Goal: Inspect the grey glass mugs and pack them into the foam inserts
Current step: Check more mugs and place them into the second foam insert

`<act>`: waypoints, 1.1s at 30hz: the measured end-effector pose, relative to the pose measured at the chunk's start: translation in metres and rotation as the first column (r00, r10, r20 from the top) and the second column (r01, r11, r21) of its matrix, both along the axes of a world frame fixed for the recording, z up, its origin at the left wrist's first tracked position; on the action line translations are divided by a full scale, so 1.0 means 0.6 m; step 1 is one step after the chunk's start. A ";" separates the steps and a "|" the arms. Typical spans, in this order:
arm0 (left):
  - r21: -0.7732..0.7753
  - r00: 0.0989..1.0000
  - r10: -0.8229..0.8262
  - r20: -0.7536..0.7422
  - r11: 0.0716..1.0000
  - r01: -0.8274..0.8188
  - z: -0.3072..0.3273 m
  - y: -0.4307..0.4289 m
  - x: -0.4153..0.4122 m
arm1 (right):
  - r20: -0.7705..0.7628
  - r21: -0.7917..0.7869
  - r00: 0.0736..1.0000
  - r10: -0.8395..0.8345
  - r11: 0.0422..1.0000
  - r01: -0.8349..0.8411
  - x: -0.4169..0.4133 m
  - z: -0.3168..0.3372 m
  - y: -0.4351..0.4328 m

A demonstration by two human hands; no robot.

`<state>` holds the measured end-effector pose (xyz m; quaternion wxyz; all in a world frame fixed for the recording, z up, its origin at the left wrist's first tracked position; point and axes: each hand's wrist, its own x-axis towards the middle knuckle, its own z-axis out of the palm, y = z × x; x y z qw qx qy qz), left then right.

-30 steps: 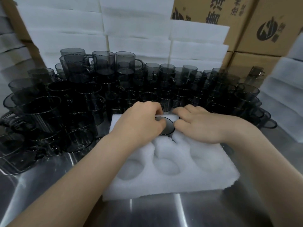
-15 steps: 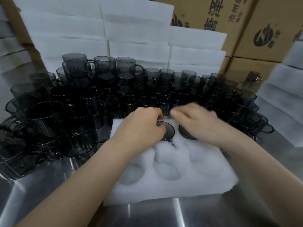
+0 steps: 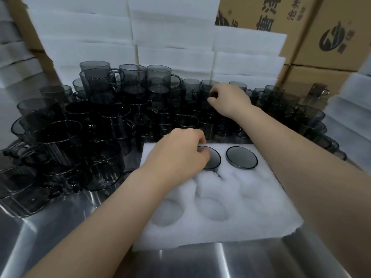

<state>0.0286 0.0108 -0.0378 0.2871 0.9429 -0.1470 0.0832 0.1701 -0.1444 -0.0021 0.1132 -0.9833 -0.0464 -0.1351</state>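
Note:
A white foam insert (image 3: 253,199) with round pockets lies on the steel table. Two grey glass mugs sit upside down in its far row. My left hand (image 3: 176,157) curls over the base of the left mug (image 3: 212,160) and holds it in its pocket. The right mug (image 3: 242,157) stands free beside it. The other pockets hold nothing. My right hand (image 3: 230,99) is stretched over the crowd of grey mugs (image 3: 100,127) behind the insert, and its fingers pinch the rim of one mug (image 3: 206,88) in the back rows.
Mugs fill the table's left and far side, some stacked two high. Piles of white foam sheets (image 3: 170,37) rise behind them, with cardboard boxes (image 3: 331,41) at the back right. More foam (image 3: 353,109) lies at the right edge. Bare steel (image 3: 180,261) runs along the front.
My right hand left the second mug seated in the insert and reached back to the mugs behind, taking hold of one. My left hand stayed on the first mug.

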 end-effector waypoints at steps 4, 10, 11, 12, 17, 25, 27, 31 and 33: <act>-0.037 1.000 -0.009 0.025 0.999 0.010 0.001 -0.002 0.003 | 0.092 0.149 0.995 0.025 0.988 -0.039 -0.039 0.008 -0.007; -0.414 0.991 0.092 0.098 0.909 -0.044 0.010 0.001 0.008 | 0.073 0.732 0.927 0.368 0.612 -0.300 -0.146 0.013 0.008; -0.437 0.990 0.104 0.098 0.898 -0.051 0.010 0.001 0.008 | 0.099 0.757 0.900 0.424 0.555 -0.345 -0.157 0.010 0.013; -0.449 0.987 0.120 0.103 0.891 -0.061 0.011 0.001 0.009 | 0.131 0.756 0.878 0.460 0.526 -0.389 -0.164 0.005 0.018; -0.474 0.970 0.197 0.144 0.874 -0.107 0.015 0.012 0.013 | 0.138 0.796 0.833 0.536 0.441 -0.415 -0.174 -0.015 0.028; -0.430 0.956 0.170 0.240 0.901 -0.052 0.016 0.011 0.010 | 0.156 0.783 0.857 0.491 0.467 -0.410 -0.180 -0.018 0.030; -0.390 0.952 0.150 0.267 0.920 -0.036 0.017 0.009 0.009 | 0.151 0.779 0.881 0.449 0.494 -0.386 -0.182 -0.018 0.034; -0.396 0.934 0.152 0.324 0.918 -0.012 0.018 0.004 0.003 | 0.199 0.818 0.917 0.346 0.456 -0.350 -0.185 -0.014 0.040; -0.393 0.931 0.124 0.342 0.919 0.022 0.020 0.001 -0.002 | 0.212 0.862 0.922 0.325 0.383 -0.333 -0.184 -0.011 0.038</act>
